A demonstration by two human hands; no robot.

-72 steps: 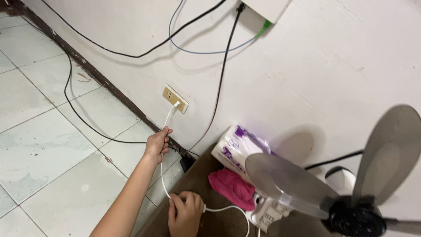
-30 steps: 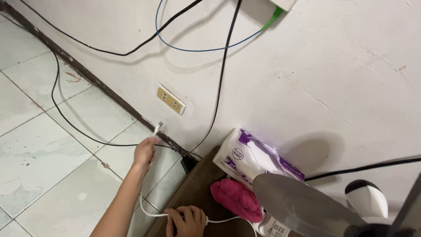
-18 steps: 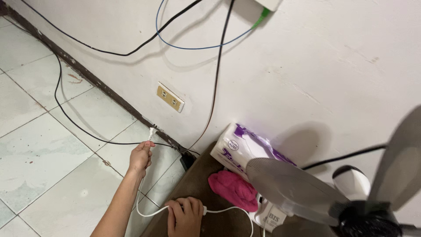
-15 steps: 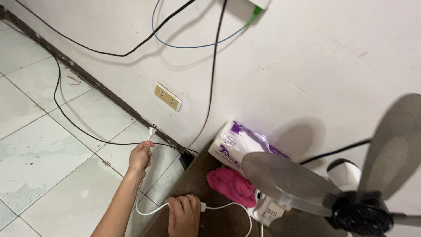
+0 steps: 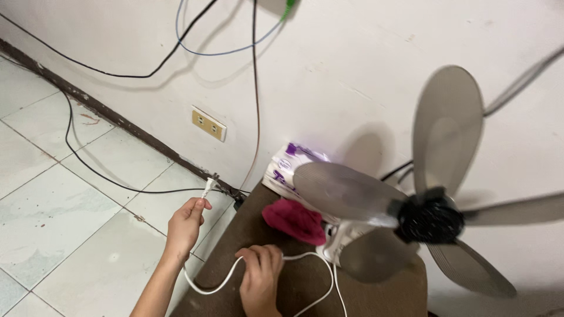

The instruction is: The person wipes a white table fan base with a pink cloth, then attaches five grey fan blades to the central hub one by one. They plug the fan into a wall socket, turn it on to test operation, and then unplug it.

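Observation:
My left hand [image 5: 185, 226] pinches a white plug [image 5: 207, 188] above the tiled floor, well below and apart from the beige wall outlet [image 5: 208, 123]. The plug's white cord [image 5: 205, 287] loops down from that hand to my right hand [image 5: 261, 276], which is closed around it on a brown surface [image 5: 294, 296]. From there the cord runs toward the white base [image 5: 341, 238] of a fan. The fan's grey blades [image 5: 346, 191] and dark hub [image 5: 432, 217] fill the right side, close to the camera.
A pink cloth [image 5: 294, 220] and a white and purple package [image 5: 288, 167] lie on the brown surface against the white wall. Black, blue and brown cables [image 5: 255, 88] hang on the wall. One black cable [image 5: 117, 182] trails over the floor tiles [image 5: 64, 217].
The plug was in the wall outlet at first. My left hand has pulled it out and drawn it down and away from the wall. My right hand keeps hold of the cord.

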